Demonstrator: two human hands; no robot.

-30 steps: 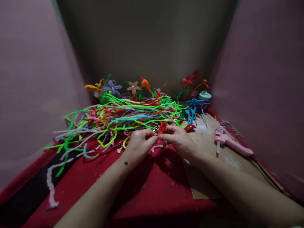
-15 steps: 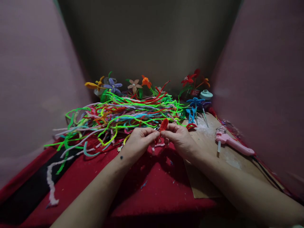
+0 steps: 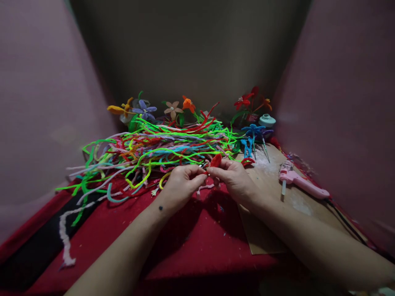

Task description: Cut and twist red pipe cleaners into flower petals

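Between my two hands is a red pipe cleaner, with a flat petal-like loop standing up at its top. My right hand is closed, pinching it just below the loop between thumb and fingers. My left hand is closed too, thumb against forefinger on the lower red end. The fingertips of both hands nearly meet. Part of the red piece is hidden behind the fingers. Right behind the hands lies a large heap of coloured pipe cleaners, mostly green, red, yellow and pink.
A pink glue gun rests on a brown board at the right, its black cord trailing off. Blue pipe-cleaner flowers and a pale round container stand behind it. More finished flowers line the back. Red cloth covers the table.
The red loop has tilted to the right, and my right thumb has shifted left over its base. My left hand has barely moved. The whole view has shifted slightly.
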